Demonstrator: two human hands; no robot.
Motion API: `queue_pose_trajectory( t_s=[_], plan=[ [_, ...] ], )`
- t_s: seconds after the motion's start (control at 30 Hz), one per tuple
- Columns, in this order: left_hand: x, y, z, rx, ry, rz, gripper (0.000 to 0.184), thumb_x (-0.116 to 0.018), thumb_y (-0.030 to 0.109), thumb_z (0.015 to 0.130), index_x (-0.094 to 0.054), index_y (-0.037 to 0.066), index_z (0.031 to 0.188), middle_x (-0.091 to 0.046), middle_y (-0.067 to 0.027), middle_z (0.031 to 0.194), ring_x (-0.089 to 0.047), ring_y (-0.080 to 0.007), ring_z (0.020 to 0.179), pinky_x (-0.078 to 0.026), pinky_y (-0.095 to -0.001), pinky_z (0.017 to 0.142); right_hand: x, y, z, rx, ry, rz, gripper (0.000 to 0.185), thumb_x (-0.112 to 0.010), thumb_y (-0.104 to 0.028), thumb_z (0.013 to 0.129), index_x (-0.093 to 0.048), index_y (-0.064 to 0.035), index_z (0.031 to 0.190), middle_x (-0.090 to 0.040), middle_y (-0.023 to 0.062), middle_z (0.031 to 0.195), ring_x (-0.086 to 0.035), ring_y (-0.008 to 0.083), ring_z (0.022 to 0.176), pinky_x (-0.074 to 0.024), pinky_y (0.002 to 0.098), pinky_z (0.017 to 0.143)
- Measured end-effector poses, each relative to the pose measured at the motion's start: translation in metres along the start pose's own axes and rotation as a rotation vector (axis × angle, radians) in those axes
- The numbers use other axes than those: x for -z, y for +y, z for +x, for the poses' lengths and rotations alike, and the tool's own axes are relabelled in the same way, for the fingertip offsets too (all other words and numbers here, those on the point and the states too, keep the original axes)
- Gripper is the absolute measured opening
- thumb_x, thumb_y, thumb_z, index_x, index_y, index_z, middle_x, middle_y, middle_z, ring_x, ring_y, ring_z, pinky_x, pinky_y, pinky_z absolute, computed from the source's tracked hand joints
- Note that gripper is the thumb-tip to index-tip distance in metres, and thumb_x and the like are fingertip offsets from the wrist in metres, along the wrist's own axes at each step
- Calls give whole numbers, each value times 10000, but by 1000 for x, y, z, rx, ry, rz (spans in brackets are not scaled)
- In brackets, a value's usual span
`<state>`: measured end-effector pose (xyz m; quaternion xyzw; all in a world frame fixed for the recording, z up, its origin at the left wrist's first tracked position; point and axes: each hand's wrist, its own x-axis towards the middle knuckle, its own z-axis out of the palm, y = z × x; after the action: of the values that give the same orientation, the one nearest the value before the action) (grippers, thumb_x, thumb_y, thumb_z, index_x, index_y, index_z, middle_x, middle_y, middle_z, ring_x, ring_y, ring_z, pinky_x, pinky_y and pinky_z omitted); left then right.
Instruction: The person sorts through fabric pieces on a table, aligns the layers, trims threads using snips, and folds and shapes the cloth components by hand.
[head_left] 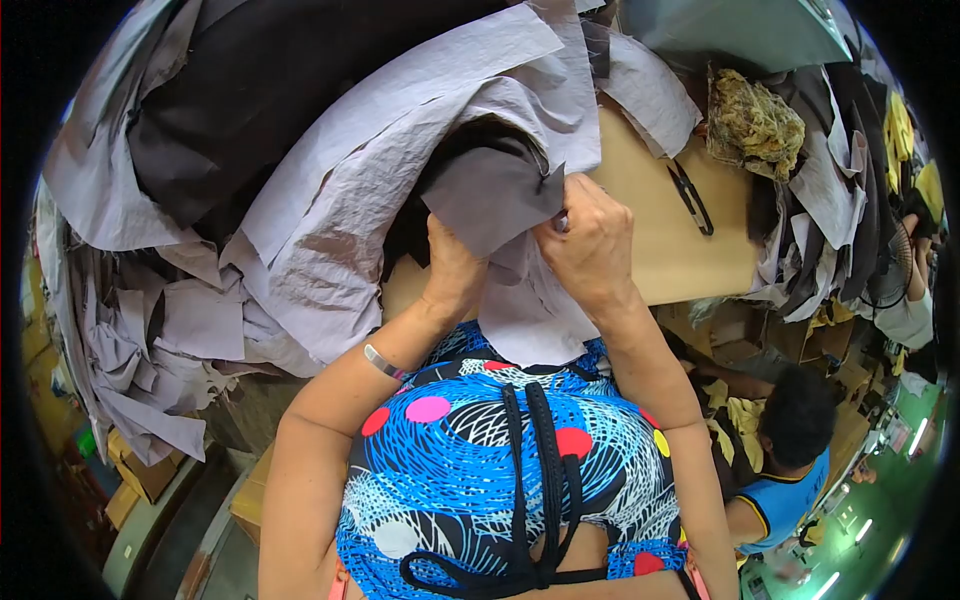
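Note:
A dark grey-brown piece of fabric (490,190) is held up in front of my chest between both hands. My right hand (590,235) is closed on its right edge, fingers curled in. Something small and shiny shows by those fingers, too small to name. At the lower left edge of the same piece, my left hand (455,262) grips it, with most of the fingers hidden behind the cloth. Pale lilac-grey fabric (535,310) hangs below my hands toward my lap. A larger pale fabric panel (350,190) lies folded just beyond my left hand.
Black thread snips (690,198) lie on the tan tabletop (650,255) to the right. Behind them sits a yellowish tangled bundle (755,122). Fabric scraps (200,318) pile up at left, and more cloth (825,190) hangs at right. A co-worker (790,440) sits at lower right.

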<state>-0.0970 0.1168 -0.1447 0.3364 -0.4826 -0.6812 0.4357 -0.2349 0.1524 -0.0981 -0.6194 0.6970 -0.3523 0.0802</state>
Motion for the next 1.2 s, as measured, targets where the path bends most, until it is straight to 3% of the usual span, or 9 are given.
queue_pose_trajectory(
  t_s=[0.1, 0.2, 0.37, 0.57, 0.77, 0.93, 1.0, 1.07, 1.2],
  plan=[
    [1, 12, -1, 66, -42, 93, 454, -650, 236, 820, -463, 29, 1179, -522, -61, 1128, -506, -147, 1001, -430, -297, 865, 1, -2, 1, 16, 5, 8, 146, -627, -84, 615, -511, -23, 680, -534, 126, 690, -555, 308, 595, -457, 380, 562],
    [-6, 10, -2, -22, -14, 6, 447, -647, 250, 822, -475, 28, 1170, -521, -57, 1134, -504, -146, 1001, -429, -289, 857, -2, -2, 1, 40, 20, -48, 164, -639, -89, 601, -513, -28, 687, -535, 118, 698, -557, 300, 592, -460, 375, 562],
    [10, -13, 1, -145, -19, 212, 451, -651, 252, 819, -474, 39, 1174, -516, -47, 1141, -504, -140, 998, -422, -271, 849, -6, -3, 2, 71, 23, -112, 204, -666, -89, 562, -510, -40, 684, -534, 111, 697, -562, 286, 585, -460, 367, 557],
    [-3, 8, -3, 92, 33, 79, 398, -626, 194, 843, -471, 43, 1177, -516, -40, 1135, -503, -128, 992, -416, -263, 848, -8, -3, 3, 143, 30, -156, 205, -661, -77, 546, -495, -49, 663, -535, 113, 691, -560, 269, 566, -450, 351, 542],
    [-7, 15, -6, 113, 23, -8, 345, -605, 182, 858, -492, 48, 1155, -523, -40, 1120, -506, -126, 980, -423, -263, 834, -10, -4, 3, 146, 32, -177, 197, -660, -77, 541, -496, -52, 649, -533, 109, 670, -558, 258, 563, -448, 354, 538],
    [1, 13, -5, 19, 8, 161, 338, -611, 171, 848, -510, 33, 1140, -548, -54, 1082, -522, -135, 972, -427, -268, 843, -8, -1, 2, 96, 23, -112, 149, -643, -95, 604, -506, -57, 647, -544, 105, 673, -566, 279, 584, -449, 363, 546],
    [-4, 13, -2, 19, 60, 7, 339, -619, 150, 836, -516, 24, 1133, -563, -61, 1058, -534, -141, 963, -429, -269, 847, 0, -1, 5, 75, 18, -76, 138, -639, -114, 643, -514, -54, 646, -547, 105, 666, -563, 286, 587, -447, 368, 548],
    [-11, 22, 2, -2, 86, 68, 270, -622, 125, 817, -566, -4, 1048, -603, -50, 970, -555, -125, 864, -451, -264, 770, 13, -6, 10, 62, 24, -56, 151, -633, -135, 684, -520, -48, 638, -547, 106, 650, -556, 292, 585, -445, 371, 551],
    [-13, 27, 5, 63, 59, 74, 242, -631, 101, 804, -595, 0, 1021, -625, -43, 939, -574, -117, 827, -466, -256, 737, 27, -10, 15, 21, -163, 337, 135, -602, -120, 748, -577, 6, 706, -584, 120, 655, -563, 279, 588, -446, 341, 554]
  ],
)
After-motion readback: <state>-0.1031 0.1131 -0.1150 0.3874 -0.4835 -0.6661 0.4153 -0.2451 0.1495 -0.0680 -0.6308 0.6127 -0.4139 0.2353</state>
